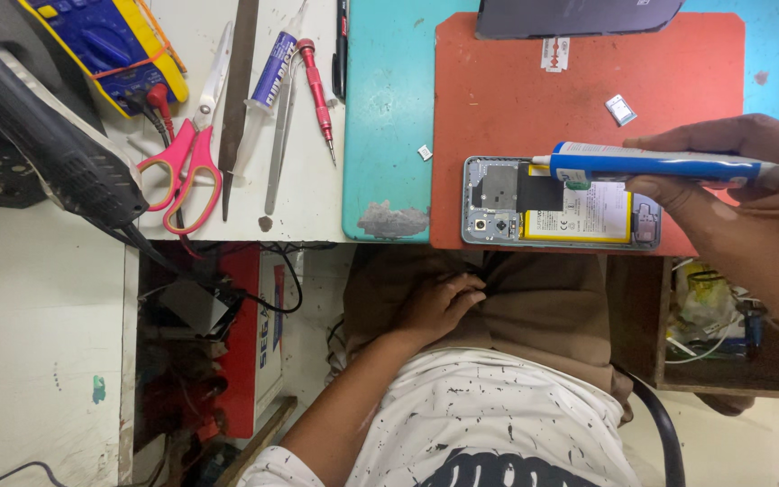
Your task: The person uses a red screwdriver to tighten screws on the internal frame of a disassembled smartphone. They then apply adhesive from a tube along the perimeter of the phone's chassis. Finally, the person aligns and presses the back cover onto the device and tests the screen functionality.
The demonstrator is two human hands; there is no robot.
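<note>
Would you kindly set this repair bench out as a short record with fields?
Right hand: holds a blue and white tube, nozzle over the opened phone
Left hand: rests in the lap, holding nothing
Phone: back cover off, yellow battery showing, on a red mat
Left of mat: pink-handled scissors, red screwdriver, tweezers, yellow multimeter

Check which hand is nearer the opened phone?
Right. The right hand holds a blue-and-white tube directly over the opened phone; the left hand rests in the lap, below the bench edge.
</note>
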